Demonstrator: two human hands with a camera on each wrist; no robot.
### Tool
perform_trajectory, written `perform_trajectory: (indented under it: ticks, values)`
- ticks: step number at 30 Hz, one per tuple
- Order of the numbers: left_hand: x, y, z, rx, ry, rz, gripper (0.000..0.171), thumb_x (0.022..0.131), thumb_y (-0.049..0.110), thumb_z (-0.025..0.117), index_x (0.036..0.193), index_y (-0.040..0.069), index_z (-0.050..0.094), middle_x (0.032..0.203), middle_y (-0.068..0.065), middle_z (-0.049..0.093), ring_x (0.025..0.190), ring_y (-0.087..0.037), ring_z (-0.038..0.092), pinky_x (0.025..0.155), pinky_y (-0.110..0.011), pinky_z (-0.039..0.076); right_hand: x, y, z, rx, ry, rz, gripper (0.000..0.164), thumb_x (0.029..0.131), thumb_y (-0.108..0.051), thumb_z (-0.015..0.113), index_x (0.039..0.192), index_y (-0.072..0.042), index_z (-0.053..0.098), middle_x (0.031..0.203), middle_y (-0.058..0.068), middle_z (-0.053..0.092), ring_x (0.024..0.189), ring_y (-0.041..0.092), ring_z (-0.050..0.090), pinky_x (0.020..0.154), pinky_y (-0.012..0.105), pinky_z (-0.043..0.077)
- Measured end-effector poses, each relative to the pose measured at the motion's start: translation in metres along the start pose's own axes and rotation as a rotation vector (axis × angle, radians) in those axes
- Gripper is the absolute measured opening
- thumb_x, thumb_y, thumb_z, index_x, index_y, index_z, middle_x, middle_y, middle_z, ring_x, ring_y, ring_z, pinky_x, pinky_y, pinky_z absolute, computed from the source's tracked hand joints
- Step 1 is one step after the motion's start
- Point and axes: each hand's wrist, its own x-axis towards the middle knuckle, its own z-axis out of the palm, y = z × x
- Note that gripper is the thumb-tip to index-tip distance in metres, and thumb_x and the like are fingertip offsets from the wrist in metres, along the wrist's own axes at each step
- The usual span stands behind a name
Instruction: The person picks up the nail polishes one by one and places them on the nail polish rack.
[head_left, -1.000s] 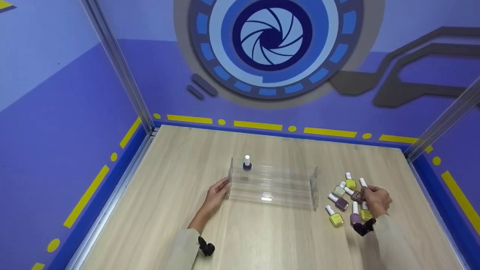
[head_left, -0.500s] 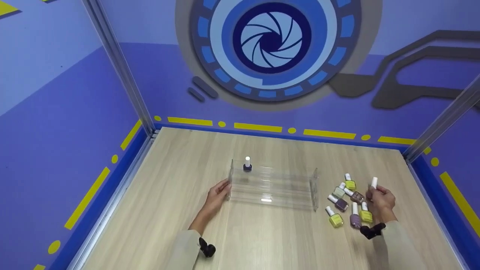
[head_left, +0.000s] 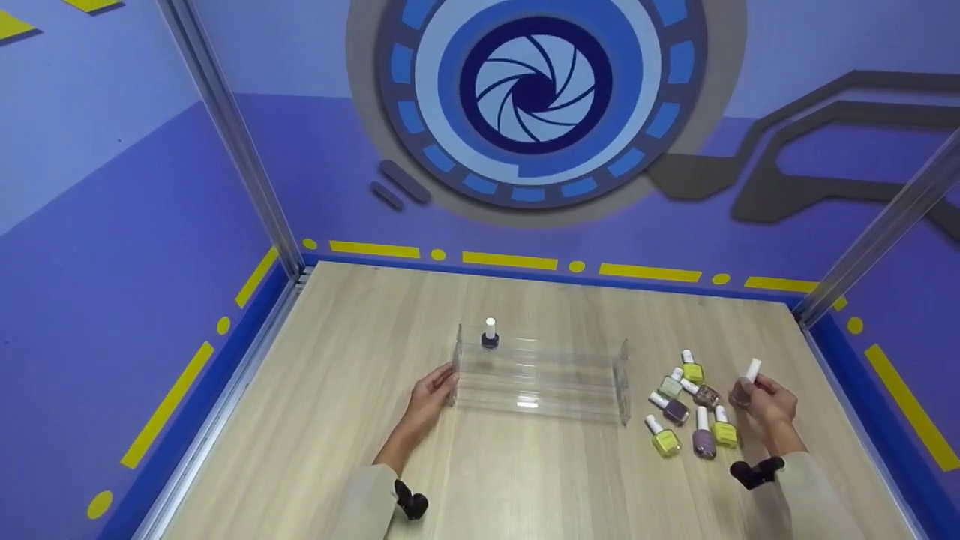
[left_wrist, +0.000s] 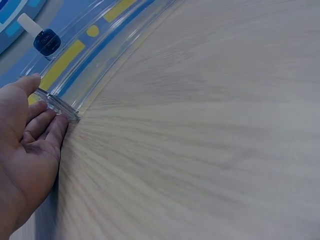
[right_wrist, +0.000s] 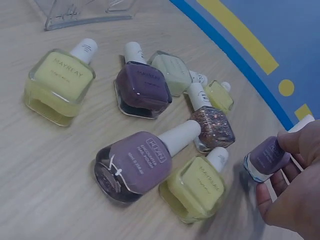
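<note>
A clear acrylic tiered rack (head_left: pixel 527 405) stands mid-table. My left hand (head_left: pixel 431 394) holds its left end panel, the thumb at the panel's edge and the fingers along its outer side in the left wrist view. One dark navy nail polish bottle (left_wrist: pixel 47 42) with a white cap stands upright on the rack's back tier, at the left. To the right of the other bottles, my right hand (head_left: pixel 772 405) pinches a purple nail polish bottle (right_wrist: pixel 269 157) between thumb and fingers. Its white cap points up, and the hand partly covers the bottle.
Between rack and right hand lie several nail polish bottles: yellow (right_wrist: pixel 60 82), dark purple (right_wrist: pixel 143 89), pale green (right_wrist: pixel 171 73), glittery (right_wrist: pixel 213 127) and mauve (right_wrist: pixel 135 165). Patterned blue walls (head_left: pixel 330 180) and metal posts (head_left: pixel 240 142) bound the wooden table (head_left: pixel 360 315).
My right hand has drawn the purple nail polish bottle rightward, away from the other bottles, and tilted it into fuller view. The left hand stays at the rack.
</note>
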Motion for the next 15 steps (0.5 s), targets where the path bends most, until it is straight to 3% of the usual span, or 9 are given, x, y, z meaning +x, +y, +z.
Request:
perform_trajectory:
  ticks: [6,11,15]
  values:
    - [-0.003,-0.001,-0.003,-0.06,-0.029,-0.02,0.062,0.108,0.03,0.053,0.157,-0.002,0.033,0.159,-0.026,0.039,0.149,-0.04,0.038,0.124,-0.049,0.036,-0.012,-0.005,-0.004,0.022,-0.054,-0.066,0.055,0.103,-0.012,0.058,0.15,0.006,0.038,0.077,-0.029,0.057,0.078,-0.013,0.055,0.084,0.015,0.055]
    - [-0.003,0.004,-0.005,-0.159,0.011,-0.098,0.057,0.105,0.022,0.06,0.154,0.0,0.04,0.158,-0.022,0.044,0.146,-0.033,0.044,0.124,-0.045,0.038,-0.019,-0.012,-0.004,-0.082,-0.064,-0.093,0.056,0.103,-0.014,0.058,0.15,0.009,0.038,0.08,-0.027,0.057,0.078,-0.012,0.052,0.07,0.008,0.05]
    - [0.003,0.011,-0.004,-0.232,0.019,-0.149,0.055,0.102,0.016,0.063,0.152,0.003,0.045,0.157,-0.019,0.047,0.143,-0.029,0.049,0.12,-0.04,0.042,-0.024,-0.02,-0.005,-0.113,-0.086,-0.106,0.054,0.103,-0.016,0.058,0.147,0.01,0.04,0.083,-0.026,0.058,0.08,-0.01,0.054,0.071,0.012,0.053]
